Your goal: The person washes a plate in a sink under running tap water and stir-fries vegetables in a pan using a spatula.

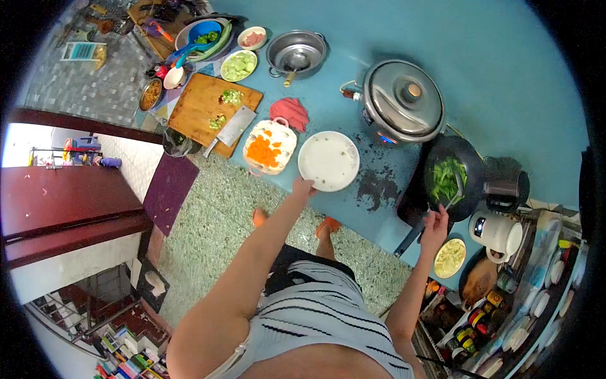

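Head view: left hand point(303, 187) pinches the near rim of the white plate point(328, 161), at the tabletop point(347, 203) edge (can't tell if it's lifted). Right hand point(435, 221) is closed round the spatula point(459, 184) handle, blade among greens point(445, 177) in the wok point(475, 170). Plate: probably stiff, breakable, slick if wet; rim's the place to hold. Greens look soft, light. Carrot dish point(268, 129) sits just left; open room right, toward the wok.
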